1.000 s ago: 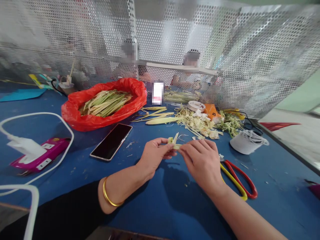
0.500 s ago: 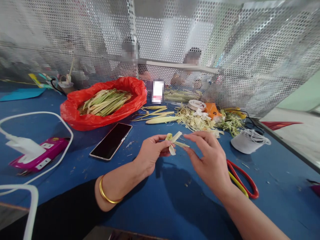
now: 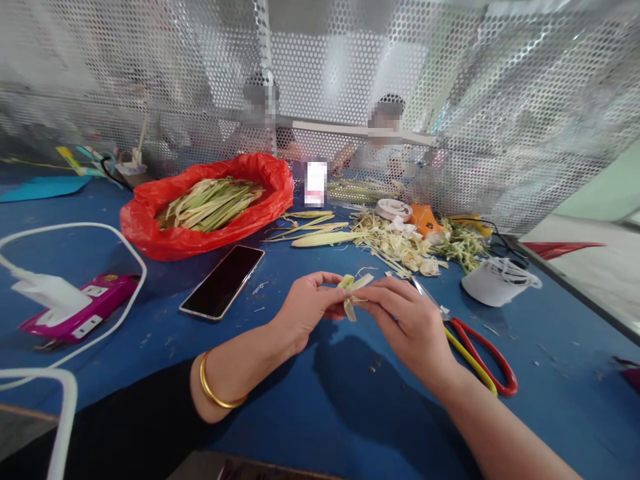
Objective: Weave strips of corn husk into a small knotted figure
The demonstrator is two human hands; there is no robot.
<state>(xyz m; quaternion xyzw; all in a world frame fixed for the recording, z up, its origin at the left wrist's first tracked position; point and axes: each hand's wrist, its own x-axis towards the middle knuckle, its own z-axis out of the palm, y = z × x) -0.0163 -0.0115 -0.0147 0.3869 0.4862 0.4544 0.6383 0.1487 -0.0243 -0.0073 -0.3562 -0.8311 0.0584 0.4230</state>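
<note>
Pale green husk strips (image 3: 349, 308), folded across one another, are pinched between the thumb and fingers of my left hand (image 3: 307, 308). My right hand (image 3: 411, 321) has its thumb and index finger closed on the right side of the same piece, close to the left fingertips. Scissors with one red and one yellow handle (image 3: 487, 353) lie beside my right hand, their blades partly behind it. Beyond both hands, long husk leaves (image 3: 325, 238) and a heap of shredded scraps (image 3: 395, 243) rest on the blue table (image 3: 280, 420).
A red plastic bag (image 3: 200, 247) of leaves and a phone (image 3: 223, 281) are to the left, near a purple power strip (image 3: 100, 300) with white cable. A white string spool (image 3: 495, 283) stands right. People sit behind a perforated metal screen (image 3: 320, 73).
My right hand has moved left and closed on the husk piece beside my left hand. The piece has turned slightly, and more of the scissor blades shows.
</note>
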